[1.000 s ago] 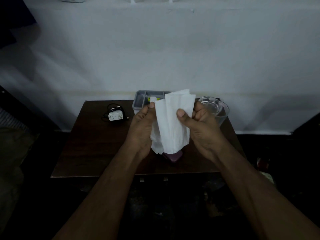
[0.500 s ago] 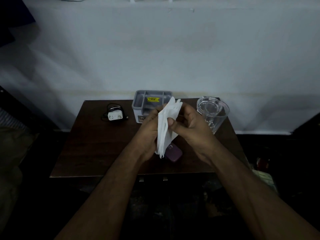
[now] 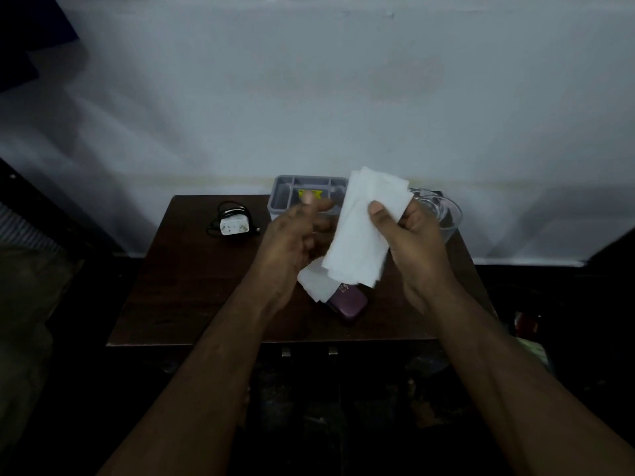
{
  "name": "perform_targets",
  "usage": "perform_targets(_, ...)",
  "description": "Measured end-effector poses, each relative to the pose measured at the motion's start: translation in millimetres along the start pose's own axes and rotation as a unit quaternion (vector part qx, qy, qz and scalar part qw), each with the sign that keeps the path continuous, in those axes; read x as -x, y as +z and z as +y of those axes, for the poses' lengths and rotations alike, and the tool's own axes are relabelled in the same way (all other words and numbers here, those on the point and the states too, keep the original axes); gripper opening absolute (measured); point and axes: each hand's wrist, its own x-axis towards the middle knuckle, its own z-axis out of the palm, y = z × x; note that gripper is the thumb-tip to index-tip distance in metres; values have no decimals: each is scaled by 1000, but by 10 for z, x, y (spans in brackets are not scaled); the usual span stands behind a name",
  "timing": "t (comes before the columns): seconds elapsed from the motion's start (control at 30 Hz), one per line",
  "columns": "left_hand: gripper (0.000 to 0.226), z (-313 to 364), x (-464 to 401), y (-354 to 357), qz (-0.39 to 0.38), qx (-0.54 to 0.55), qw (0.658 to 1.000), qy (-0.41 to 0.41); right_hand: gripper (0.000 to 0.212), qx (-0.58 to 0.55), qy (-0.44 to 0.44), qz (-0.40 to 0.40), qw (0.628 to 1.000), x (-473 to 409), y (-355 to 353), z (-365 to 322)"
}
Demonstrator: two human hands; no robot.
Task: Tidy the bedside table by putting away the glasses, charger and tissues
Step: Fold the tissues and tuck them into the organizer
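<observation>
My right hand (image 3: 409,242) holds a stack of white tissues (image 3: 364,231) above the dark wooden bedside table (image 3: 178,280), thumb pinching the sheets on the front. My left hand (image 3: 292,245) hovers just left of the tissues with fingers loosely curled, holding nothing that I can see. Another white tissue (image 3: 314,281) lies or hangs below the stack; I cannot tell which. A purple glasses case (image 3: 348,302) lies on the table under the tissues. The white charger (image 3: 233,225) with its coiled black cable sits at the table's back left.
A grey compartment organiser (image 3: 292,194) with a yellow label stands at the back centre against the white wall. A clear glass (image 3: 443,214) stands at the back right, partly behind my right hand. Dark floor surrounds the table.
The tissues were pressed together between both hands; now my left hand has let go and drawn away left, and my right hand alone holds the stack, turned flat toward me.
</observation>
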Motion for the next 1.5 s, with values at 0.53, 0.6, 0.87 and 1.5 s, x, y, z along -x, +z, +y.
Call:
perform_targets(0.53,13,-144,-59,-144,140,-150,978,-18,40,293,258,-80,917,75,102,237)
perform_targets(0.6,19,-168,-68,-135,133,-156,978,-32,36,250,278,-96,923,83,142,249)
perform_targets(0.87,25,-112,-60,-105,117,-84,988,-61,25,166,208,-22,964,50,185,248)
perform_targets(1.5,34,-122,38,0,62,-212,974,51,49,5,19,-94,995,141,143,-29)
